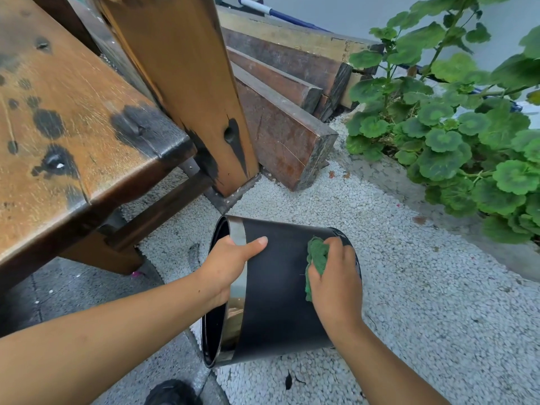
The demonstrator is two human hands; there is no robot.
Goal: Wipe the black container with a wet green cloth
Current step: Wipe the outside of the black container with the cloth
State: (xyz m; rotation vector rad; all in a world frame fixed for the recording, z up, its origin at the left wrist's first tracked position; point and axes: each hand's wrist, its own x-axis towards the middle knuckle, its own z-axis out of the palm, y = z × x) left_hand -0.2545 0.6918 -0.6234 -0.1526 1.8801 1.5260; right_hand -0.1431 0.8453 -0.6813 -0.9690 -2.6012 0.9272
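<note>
Head view: left hand [230, 266] clamps the metal-banded rim of the black container [280, 290], thumb across the side wall; container is tipped on its side over the white gravel [423, 302]. Right hand [336, 282] is closed on the bunched green cloth [317, 257], pressing it to the wall near the base end. Wiping looks mid-pass; can't tell which parts are done. Beyond: stained wooden bench [73, 112], stacked timber beams [280, 83], geranium [455, 135]. No readable labels.

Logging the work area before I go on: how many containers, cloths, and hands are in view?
black container: 1
green cloth: 1
Hands: 2, left hand at the rim, right hand on the cloth
Total: 4
</note>
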